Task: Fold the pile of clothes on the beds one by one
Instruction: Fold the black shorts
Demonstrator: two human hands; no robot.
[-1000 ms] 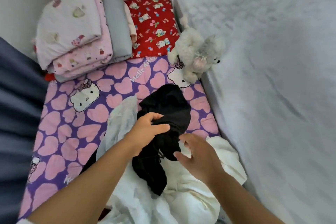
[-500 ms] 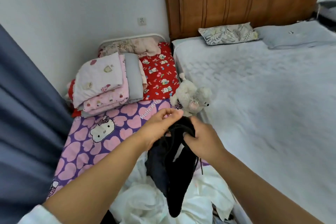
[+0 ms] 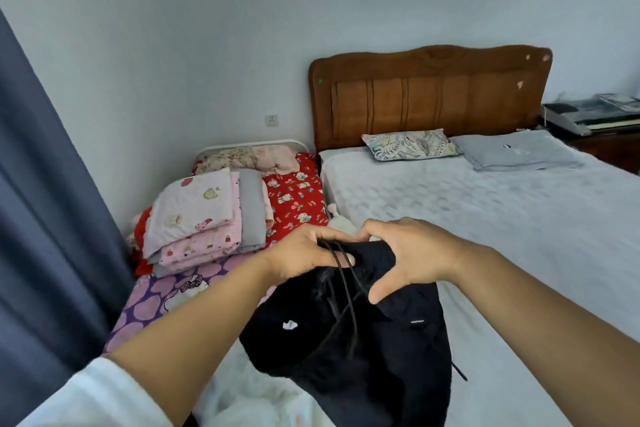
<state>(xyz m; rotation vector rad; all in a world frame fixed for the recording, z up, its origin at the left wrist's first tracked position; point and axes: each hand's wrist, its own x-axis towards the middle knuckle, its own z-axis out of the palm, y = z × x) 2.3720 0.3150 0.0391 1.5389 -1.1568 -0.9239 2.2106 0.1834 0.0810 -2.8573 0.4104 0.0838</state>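
A black garment [image 3: 367, 350] with dangling drawstrings hangs in the air in front of me, over the gap between the two beds. My left hand [image 3: 304, 253] grips its top edge from the left. My right hand [image 3: 412, 253] grips the same edge from the right, thumb pointing down. The two hands almost touch at the fingertips. Below the garment, white clothes [image 3: 249, 402] from the pile lie crumpled at the bottom of the view.
The small bed [image 3: 152, 302] has a purple heart-print sheet, a stack of folded bedding [image 3: 201, 218] and a red cartoon-print cushion [image 3: 294, 198]. A large bed [image 3: 502, 218] with a pale quilted cover, two pillows and a wooden headboard [image 3: 429, 94] fills the right. A blue curtain [image 3: 45, 218] hangs left.
Both hands lifted the black garment off the white pile and raised it, taking hold of its top edge. My view tilted up from the beds toward the headboard and wall.
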